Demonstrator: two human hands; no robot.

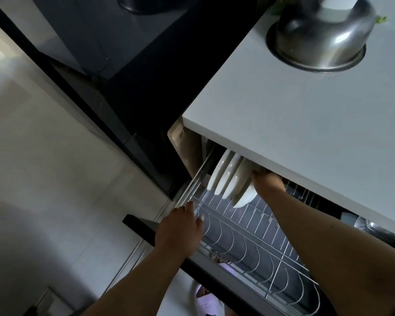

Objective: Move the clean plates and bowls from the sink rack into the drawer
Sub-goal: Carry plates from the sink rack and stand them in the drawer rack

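Pull-out drawer (214,265) open under the white surface (306,124), wire rack inside. Three white plates (228,179) stand on edge in the far slots, about 12 o'clock from the left hand, partly under the surface overhang.

Right hand (266,181) is on the nearest plate (244,192), fingers curled round its upper rim; fingertips are hidden behind the rim and under the overhang, so how firm the hold is I cannot tell. This plate leans more than the other two, lower edge at or just above the wires; seating not clear.

Left hand (180,226) rests on the drawer's left rail at about 9 o'clock of the rack, fingers loosely spread, holding nothing.

Steel bowl (319,35) sits upside down on the surface at 1 o'clock, well apart.

Risks, judged:
- Plate misses its slot, tips onto its neighbour, chips or knocks the row over.
- Rim or knuckles hit the overhang edge; clearance looks tight.
- Drawer rolls if the left hand lets go or pushes, plate slides along the wires.
- Releasing while the plate leans lets it fall flat toward the empty near slots at 5 o'clock.
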